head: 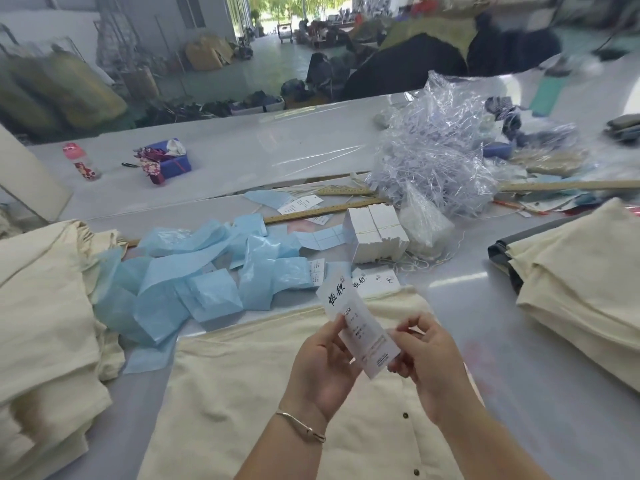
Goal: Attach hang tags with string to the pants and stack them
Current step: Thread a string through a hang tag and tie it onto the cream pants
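at the near edge of the table [519, 306] a cream pair of pants [277, 393] lay flat, dark buttons down its right side. above it both hands held up a pair of white hang tags [360, 327], tilted, with black writing on the upper one. the left hand [322, 365] pinched the tags' left edge between thumb and curled fingers, a thin bracelet [301, 426] on its wrist. the right hand [429, 365] pinched the lower right edge with curled fingertips.

at the left edge sat a rumpled heap of cream pants [45, 323]. at the right edge a folded stack of cream pants [585, 296] rested on something dark grey. just past the flat pants more loose tags [374, 282] lay on the table, beside a spread of pale blue paper strips [194, 275].

toward the middle stood a white block of bundled tags [377, 233], with loose string [422, 263] near it and wooden rulers [325, 211] behind. a pile of clear plastic fasteners in a bag [436, 150] rose beyond that. near the far left corner stood a small bottle [81, 161] and a blue box [169, 159].
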### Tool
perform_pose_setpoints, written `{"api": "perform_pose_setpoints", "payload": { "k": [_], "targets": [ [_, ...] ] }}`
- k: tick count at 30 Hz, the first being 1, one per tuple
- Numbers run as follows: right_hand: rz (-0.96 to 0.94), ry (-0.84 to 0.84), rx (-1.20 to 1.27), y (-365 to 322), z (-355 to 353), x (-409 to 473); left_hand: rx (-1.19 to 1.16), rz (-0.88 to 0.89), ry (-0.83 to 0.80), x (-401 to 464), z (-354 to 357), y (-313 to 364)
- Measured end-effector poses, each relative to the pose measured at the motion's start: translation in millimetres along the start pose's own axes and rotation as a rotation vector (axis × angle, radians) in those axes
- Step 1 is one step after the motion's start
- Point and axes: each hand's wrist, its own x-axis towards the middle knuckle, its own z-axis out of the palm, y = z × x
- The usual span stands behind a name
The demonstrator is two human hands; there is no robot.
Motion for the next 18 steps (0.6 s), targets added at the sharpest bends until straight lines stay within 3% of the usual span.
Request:
{"api": "perform_pose_setpoints", "payload": {
  "k": [3,6,13,18],
  "targets": [
    [0.045,0.151,-0.107,20,4,-19,0.072,0.044,0.009,-17,-10,1],
    [0.038,0.174,-0.310,32,11,-33,0.242,0.054,-0.019,-38,-21,1],
    [0.238,-0.092,-0.138,30,45,-65,0.473,-0.023,-0.148,-72,-45,12],
    [0.335,-0.109,0.119,33,65,-81,0.524,0.009,-0.175,-90,-57,20]
  ]
}}
